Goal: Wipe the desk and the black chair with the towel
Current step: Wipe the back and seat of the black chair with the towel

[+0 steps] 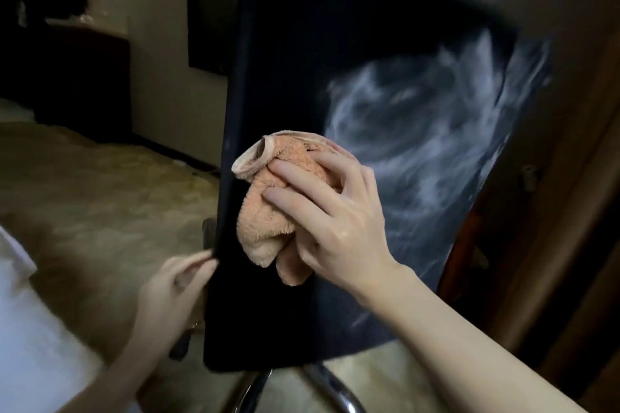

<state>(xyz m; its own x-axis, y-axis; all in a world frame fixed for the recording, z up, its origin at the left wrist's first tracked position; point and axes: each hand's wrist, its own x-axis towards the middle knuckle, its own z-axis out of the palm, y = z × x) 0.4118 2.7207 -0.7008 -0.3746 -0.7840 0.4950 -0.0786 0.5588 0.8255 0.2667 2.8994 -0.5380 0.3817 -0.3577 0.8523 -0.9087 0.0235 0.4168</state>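
Right hand (pixel 339 221): we hold the bunched towel (pixel 268 211) against the black chair (pixel 285 60) back.
Left hand (pixel 171 292): we grip its edge.

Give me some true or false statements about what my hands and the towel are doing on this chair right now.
1. The right hand holds a peach towel against the black chair back. True.
2. The left hand hangs free. False: its grip is on the chair back's left edge.
3. The chair back bears white streaks to the right of the towel. True.
4. The towel is spread flat. False: it is bunched up.
5. Wooden legs show under the chair. False: chrome tubes show there.
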